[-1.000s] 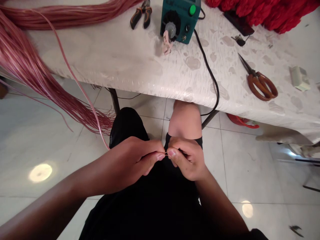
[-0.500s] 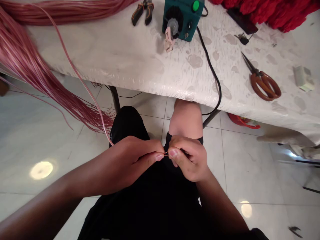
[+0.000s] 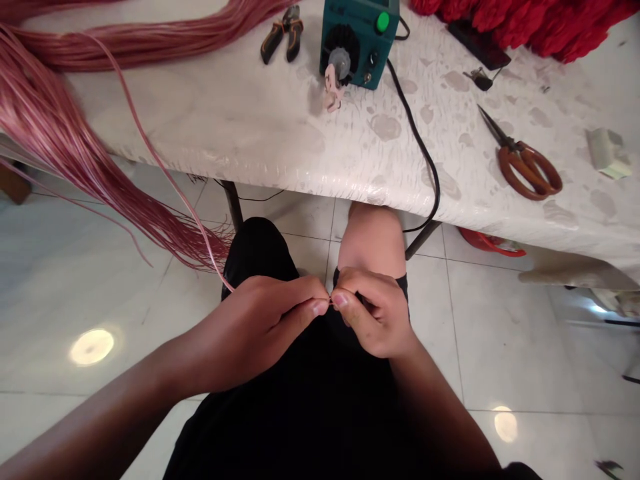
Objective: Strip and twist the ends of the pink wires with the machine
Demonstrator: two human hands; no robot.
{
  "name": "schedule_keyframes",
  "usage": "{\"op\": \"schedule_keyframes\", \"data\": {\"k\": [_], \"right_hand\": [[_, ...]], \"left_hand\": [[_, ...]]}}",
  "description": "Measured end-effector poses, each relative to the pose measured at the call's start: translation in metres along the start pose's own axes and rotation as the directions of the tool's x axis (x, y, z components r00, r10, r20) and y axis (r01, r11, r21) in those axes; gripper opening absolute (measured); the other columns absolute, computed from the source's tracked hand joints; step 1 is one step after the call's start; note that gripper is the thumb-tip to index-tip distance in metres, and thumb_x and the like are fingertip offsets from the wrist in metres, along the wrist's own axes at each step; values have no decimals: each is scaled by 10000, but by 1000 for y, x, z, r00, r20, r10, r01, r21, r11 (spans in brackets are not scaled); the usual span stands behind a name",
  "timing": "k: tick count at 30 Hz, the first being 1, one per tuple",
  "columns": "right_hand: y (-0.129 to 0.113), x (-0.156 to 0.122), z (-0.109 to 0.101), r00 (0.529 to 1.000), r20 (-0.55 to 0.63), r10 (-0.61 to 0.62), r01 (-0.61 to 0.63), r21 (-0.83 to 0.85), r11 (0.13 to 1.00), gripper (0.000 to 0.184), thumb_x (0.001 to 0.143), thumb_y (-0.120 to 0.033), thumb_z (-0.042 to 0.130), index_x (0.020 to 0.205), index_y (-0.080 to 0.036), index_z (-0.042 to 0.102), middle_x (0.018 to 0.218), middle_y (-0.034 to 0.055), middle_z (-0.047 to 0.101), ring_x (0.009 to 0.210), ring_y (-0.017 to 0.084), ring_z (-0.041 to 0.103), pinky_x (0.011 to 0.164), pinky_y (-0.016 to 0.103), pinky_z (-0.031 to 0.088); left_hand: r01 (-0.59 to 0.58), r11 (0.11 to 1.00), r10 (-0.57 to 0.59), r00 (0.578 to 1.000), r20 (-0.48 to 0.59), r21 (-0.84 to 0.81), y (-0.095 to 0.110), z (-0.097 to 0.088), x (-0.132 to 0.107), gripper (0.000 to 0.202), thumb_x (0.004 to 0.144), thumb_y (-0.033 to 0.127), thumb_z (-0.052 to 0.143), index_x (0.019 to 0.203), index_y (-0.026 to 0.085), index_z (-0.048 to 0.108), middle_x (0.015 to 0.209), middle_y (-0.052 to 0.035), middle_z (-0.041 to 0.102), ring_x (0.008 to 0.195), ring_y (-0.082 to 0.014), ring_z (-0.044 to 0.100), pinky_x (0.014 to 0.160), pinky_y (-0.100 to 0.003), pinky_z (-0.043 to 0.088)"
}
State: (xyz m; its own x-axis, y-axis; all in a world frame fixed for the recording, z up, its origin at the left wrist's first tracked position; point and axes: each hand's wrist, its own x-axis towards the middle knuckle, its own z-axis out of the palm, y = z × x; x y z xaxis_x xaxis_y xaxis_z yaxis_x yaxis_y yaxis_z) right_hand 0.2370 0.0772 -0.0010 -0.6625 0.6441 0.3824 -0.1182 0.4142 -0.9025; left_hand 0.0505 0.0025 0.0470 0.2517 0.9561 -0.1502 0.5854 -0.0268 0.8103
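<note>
1. The slender strand [image 3: 331, 300] at the centre of the frame shows only as a very short, fine, coppery stretch; the rest is hidden by fingers, so its full length and ends cannot be told.

2. A longer pink cord [image 3: 161, 163], smooth and lightly glossy, curves down from the upper left of the frame and disappears behind the left hand [image 3: 257, 327]. Whether it is one piece with the slender strand cannot be told.

3. The left hand's grip is a tight pinch, thumb against bent forefinger, closed on the slender strand.

4. The right hand [image 3: 377, 313] mirrors it: thumb tip pressed to the curled forefinger, with no visible gap, on the same strand.

5. The strand lies between the two pinches, bridging fingertips that nearly meet, above the black clothing over the person's lap.

6. A thick bundle of pink cords [image 3: 75, 140] spills off the tabletop [image 3: 240, 127] at the left of the frame, its loose ends near the black-clad knee.

7. Pliers [image 3: 284, 37] and a teal motor unit [image 3: 360, 40] sit at upper centre; brown-handled scissors [image 3: 530, 170] lie at upper right.
</note>
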Motion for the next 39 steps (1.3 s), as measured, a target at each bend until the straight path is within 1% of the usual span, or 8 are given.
{"op": "schedule_keyframes", "data": {"k": [8, 13, 21, 26, 30, 34, 36, 39], "right_hand": [[-5, 6, 4, 1000, -18, 9, -7, 124, 992, 211, 968, -178, 566, 759, -193, 586, 627, -36, 520, 562, 91, 466, 527, 265, 384], [-7, 8, 3, 1000, -23, 12, -9, 119, 993, 229, 975, -207, 561, 747, -195, 577, 634, -31, 525, 566, 98, 477, 534, 264, 397], [2, 25, 3, 999, 12, 32, -32, 13, 999, 273, 983, -243, 510, 714, -199, 528, 619, -33, 500, 548, 102, 481, 521, 252, 384], [6, 50, -9, 998, 51, 32, -30, -48, 998, 261, 992, -270, 506, 743, -201, 538, 673, -15, 543, 625, 121, 530, 592, 260, 434], [-2, 82, -42, 999, 42, 21, -17, -111, 994, 161, 992, -253, 517, 867, -212, 610, 732, -9, 574, 654, 128, 542, 624, 268, 444], [-5, 138, -89, 993, 87, 85, -58, -276, 959, 141, 1014, -299, 511, 993, -222, 627, 805, -4, 591, 632, 113, 545, 577, 246, 433], [0, 177, -112, 995, 74, 70, -36, -382, 923, 156, 1018, -331, 505, 1030, -223, 617, 762, -19, 568, 614, 114, 532, 571, 246, 418], [15, 238, -138, 1000, 10, -3, 7, -516, 857, 157, 1016, -346, 491, 1039, -228, 591, 641, -62, 503, 575, 118, 503, 594, 259, 395]], "left_hand": [[19, 993, -37, 987, -158, -112, 7, 0, -5, 244, 979, 226, 478, 811, 192, 652, 598, 70, 532, 522, -66, 414, 510, -194, 334], [60, 986, -82, 986, -144, -155, 8, -8, -4, 217, 925, 236, 560, 761, 193, 696, 606, 53, 612, 532, -74, 487, 505, -186, 360], [91, 992, -96, 994, -56, -89, 1, -27, 5, 359, 1001, 318, 417, 731, 177, 607, 651, 19, 570, 603, -104, 499, 558, -197, 387], [75, 997, -76, 987, -139, -11, -6, -41, 19, 422, 1023, 360, 365, 684, 180, 542, 606, 30, 470, 565, -109, 432, 524, -218, 335], [30, 999, -19, 951, -309, 31, -10, -75, 38, 384, 1020, 399, 402, 774, 182, 600, 657, 13, 569, 616, -128, 512, 577, -237, 385], [12, 991, 56, 869, -492, 133, -7, -133, 76, 315, 997, 370, 462, 796, 178, 611, 685, 18, 593, 644, -126, 507, 603, -238, 380], [-32, 979, 131, 858, -497, 203, -7, -162, 104, 299, 989, 352, 466, 791, 171, 600, 684, 24, 565, 644, -118, 479, 608, -237, 364], [-123, 953, 228, 891, -393, 275, -13, -198, 150, 293, 987, 325, 447, 779, 165, 578, 687, 32, 512, 636, -107, 445, 600, -232, 348]]}}
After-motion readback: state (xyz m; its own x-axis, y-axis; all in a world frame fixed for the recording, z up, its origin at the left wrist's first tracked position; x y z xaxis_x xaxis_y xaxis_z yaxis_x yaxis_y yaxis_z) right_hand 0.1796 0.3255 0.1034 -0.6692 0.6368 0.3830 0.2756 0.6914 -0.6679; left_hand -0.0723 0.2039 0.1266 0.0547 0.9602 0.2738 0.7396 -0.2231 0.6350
